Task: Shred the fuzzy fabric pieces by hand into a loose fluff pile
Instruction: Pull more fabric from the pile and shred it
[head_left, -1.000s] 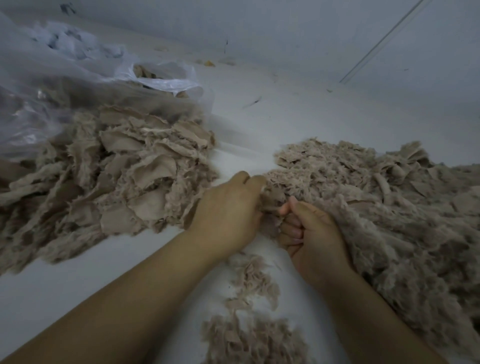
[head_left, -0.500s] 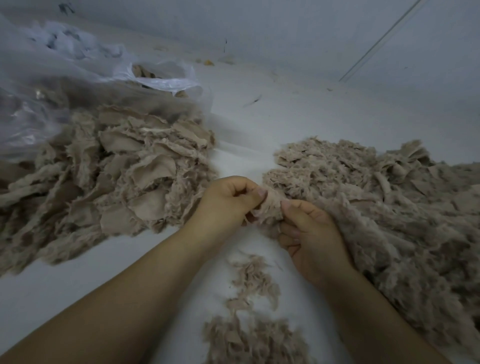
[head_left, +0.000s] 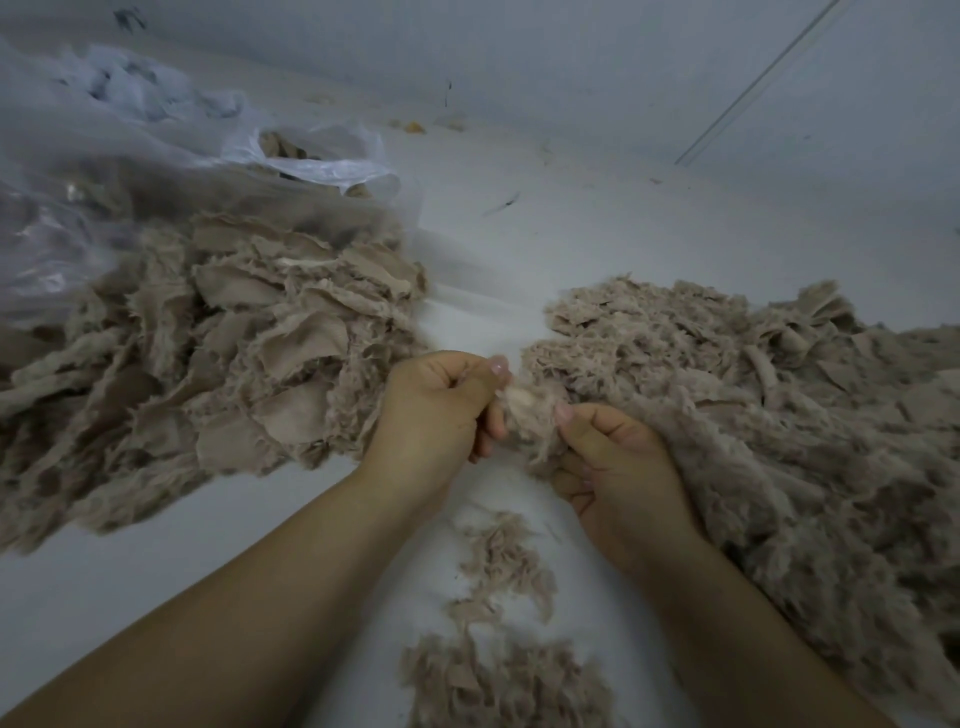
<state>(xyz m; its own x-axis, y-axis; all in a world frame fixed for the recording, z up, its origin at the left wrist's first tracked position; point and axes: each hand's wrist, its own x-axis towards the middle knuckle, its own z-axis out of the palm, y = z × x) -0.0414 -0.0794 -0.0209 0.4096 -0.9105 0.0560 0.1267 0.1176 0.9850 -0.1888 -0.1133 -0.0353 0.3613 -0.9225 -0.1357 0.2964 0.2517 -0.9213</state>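
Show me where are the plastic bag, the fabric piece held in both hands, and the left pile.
plastic bag (head_left: 311, 161): head view, on its white rim.
fabric piece (head_left: 530, 410): head view, on its middle between the hands.
left pile (head_left: 234, 343): head view, on its middle.

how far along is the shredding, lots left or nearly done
Not near done. Done: a fluff pile on the right, plus scraps nearer the person. In hand: left hand and right hand grip one fuzzy piece. Left: a big heap of whole pieces.

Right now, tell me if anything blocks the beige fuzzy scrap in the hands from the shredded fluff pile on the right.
Nothing visible does. The beige fuzzy scrap, pinched between left hand and right hand, already touches the fluff pile.
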